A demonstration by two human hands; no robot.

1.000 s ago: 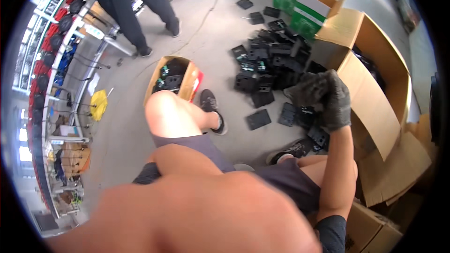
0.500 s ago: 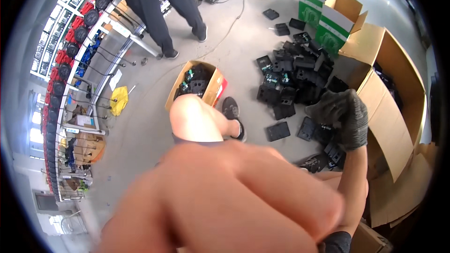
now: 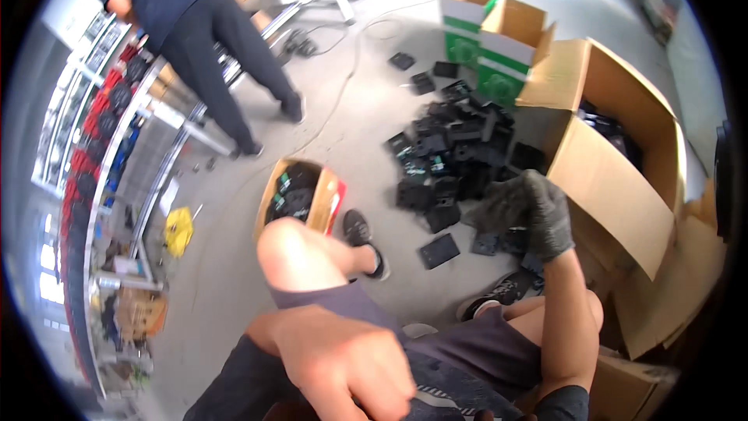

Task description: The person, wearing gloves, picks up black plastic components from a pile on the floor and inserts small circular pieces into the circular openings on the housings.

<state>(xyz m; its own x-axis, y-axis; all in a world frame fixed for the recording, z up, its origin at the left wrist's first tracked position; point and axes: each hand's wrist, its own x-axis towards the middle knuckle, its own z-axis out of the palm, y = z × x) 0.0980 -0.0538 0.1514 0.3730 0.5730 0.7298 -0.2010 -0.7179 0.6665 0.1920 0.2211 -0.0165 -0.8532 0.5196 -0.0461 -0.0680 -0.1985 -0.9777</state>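
My bare left hand is close in front of me over my lap, its fingers curled in; whatever lies inside them is hidden. On my right hand is a dark grey knitted work glove. It is closed on a limp piece of the same grey fabric, which looks like a second glove. Below and beyond that hand, a heap of black plastic cases covers the floor, some showing green circuit boards. One flat black case lies apart, nearer my foot.
A small carton of black parts stands beyond my knee. At right are a large open carton and two green-and-white boxes. A person stands at the bench on the left. A yellow bag and a cable lie on the floor.
My left hand has drawn back from close before the camera, uncovering my lap. My right hand still holds the grey fabric. The whole view has shifted, showing more of the other person.
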